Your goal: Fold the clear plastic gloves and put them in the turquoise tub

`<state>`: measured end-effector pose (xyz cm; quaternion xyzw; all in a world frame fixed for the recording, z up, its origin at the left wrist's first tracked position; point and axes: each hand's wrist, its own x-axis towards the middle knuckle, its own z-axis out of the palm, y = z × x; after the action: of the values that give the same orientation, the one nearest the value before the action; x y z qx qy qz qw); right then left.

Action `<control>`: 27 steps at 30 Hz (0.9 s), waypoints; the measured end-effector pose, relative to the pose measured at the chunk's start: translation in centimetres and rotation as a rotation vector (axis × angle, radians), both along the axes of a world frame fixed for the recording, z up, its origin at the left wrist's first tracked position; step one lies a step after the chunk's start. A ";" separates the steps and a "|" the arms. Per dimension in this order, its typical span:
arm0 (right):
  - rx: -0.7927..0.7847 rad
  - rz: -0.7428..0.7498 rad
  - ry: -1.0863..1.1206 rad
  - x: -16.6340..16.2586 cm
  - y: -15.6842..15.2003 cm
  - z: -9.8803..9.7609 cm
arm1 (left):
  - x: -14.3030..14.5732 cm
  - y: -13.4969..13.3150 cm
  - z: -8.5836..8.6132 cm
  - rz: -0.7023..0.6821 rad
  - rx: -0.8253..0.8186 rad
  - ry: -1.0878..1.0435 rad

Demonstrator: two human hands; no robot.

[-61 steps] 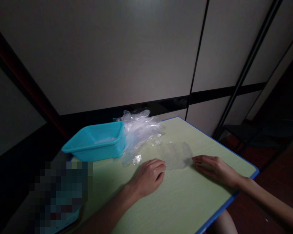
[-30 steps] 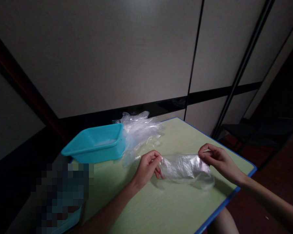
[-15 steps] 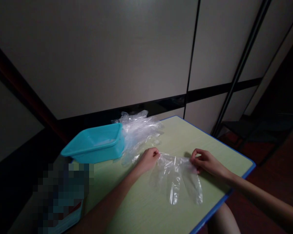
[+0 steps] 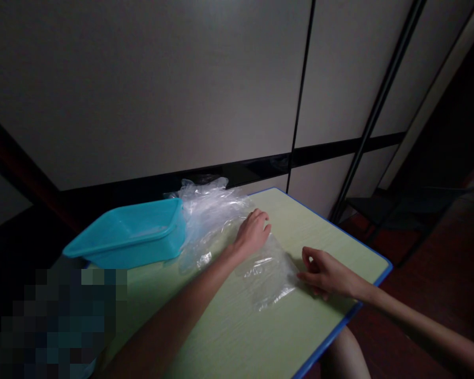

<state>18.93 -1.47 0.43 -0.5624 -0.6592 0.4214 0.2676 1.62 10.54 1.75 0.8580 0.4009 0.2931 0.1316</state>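
A clear plastic disposable glove (image 4: 269,271) lies spread on the table between my two hands, crumpled and shiny. My left hand (image 4: 253,231) is over the glove's far left side, palm down, its fingers bent loosely and the thumb apart. I see nothing held in it. At the glove's right edge, my right hand (image 4: 326,272) is closed, its fingertips on the plastic. A loose pile of similar clear gloves (image 4: 211,208) lies just beyond my left forearm.
A turquoise plastic basin (image 4: 142,252) stands on the table's left side, against the pile. The pale green table (image 4: 221,331) has a blue rim. Behind it rises a panelled cabinet (image 4: 181,105). A dark chair (image 4: 403,210) is at the right. A blurred-out patch covers the lower left.
My left hand has let go of the glove's edge and moved away from me and slightly right. The glove has turned and now lies flatter. The view has shifted slightly right.
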 end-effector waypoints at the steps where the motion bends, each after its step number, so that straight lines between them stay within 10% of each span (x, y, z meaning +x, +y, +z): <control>1: 0.122 -0.017 -0.093 0.4 0.4 0.5 | -0.8 -0.6 0.0 -0.013 0.011 -0.012; 9: 0.599 0.125 -0.427 -2.7 5.2 1.1 | -7.5 -6.3 -2.7 0.028 -0.051 -0.162; 27: 0.616 0.319 -0.745 -2.6 5.2 -2.3 | -8.1 -7.0 -3.0 0.087 -0.116 -0.196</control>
<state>16.35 3.75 -1.87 -0.4617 -0.8812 0.0137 0.1003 -6.45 3.58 -1.24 0.7979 0.4394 0.3572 0.2066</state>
